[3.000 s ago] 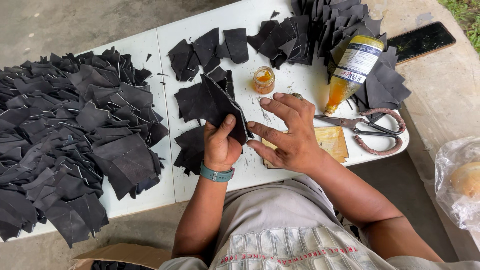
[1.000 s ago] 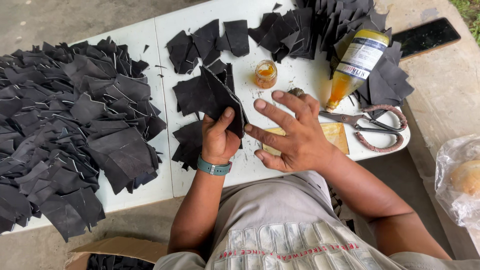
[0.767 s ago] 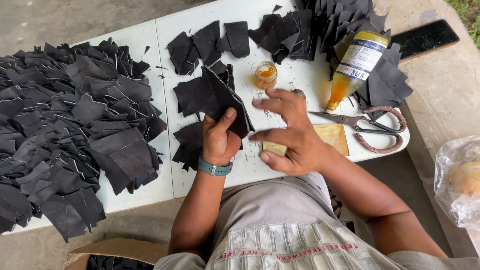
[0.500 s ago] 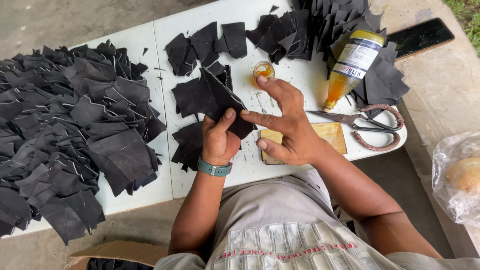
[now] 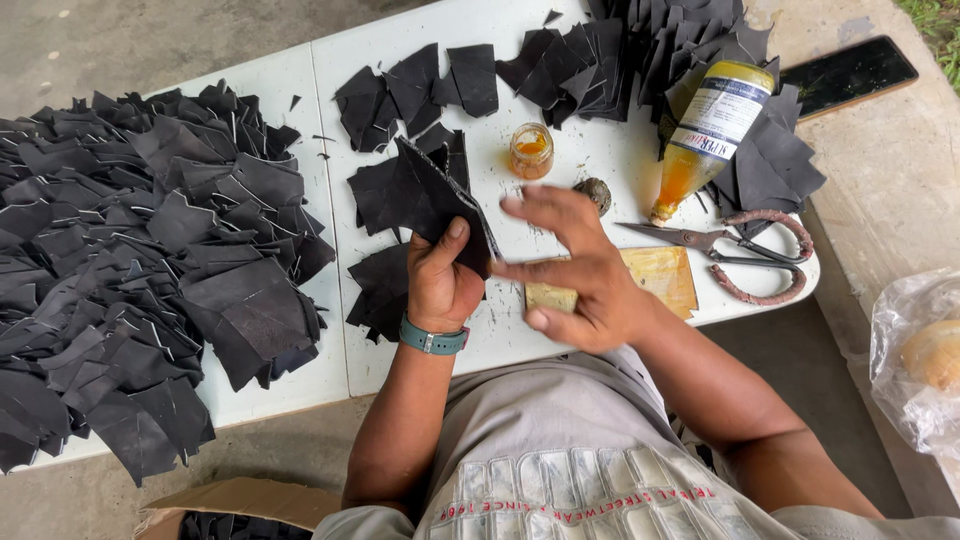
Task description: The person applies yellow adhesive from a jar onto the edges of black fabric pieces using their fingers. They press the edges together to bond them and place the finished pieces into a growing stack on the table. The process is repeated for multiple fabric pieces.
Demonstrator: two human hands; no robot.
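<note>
My left hand (image 5: pixel 438 283) grips a black leather piece (image 5: pixel 430 195), thumb pressed on its face, just above the white table (image 5: pixel 330 120). My right hand (image 5: pixel 575 270) is beside it with fingers spread, the index fingertip touching the piece's right edge. A small open jar of amber glue (image 5: pixel 531 150) stands behind the hands. A yellowish stained board (image 5: pixel 655 278) lies under my right hand.
A big heap of black leather pieces (image 5: pixel 130 260) covers the table's left half, with more piles at the back (image 5: pixel 620 50). A tilted amber glue bottle (image 5: pixel 705 135), rusty scissors (image 5: pixel 740 255) and a dark phone (image 5: pixel 848 72) lie right. A plastic bag (image 5: pixel 915 360) sits far right.
My right hand drew back from the glue jar towards the held piece, its finger now at the edge. My left hand kept its hold on the leather piece.
</note>
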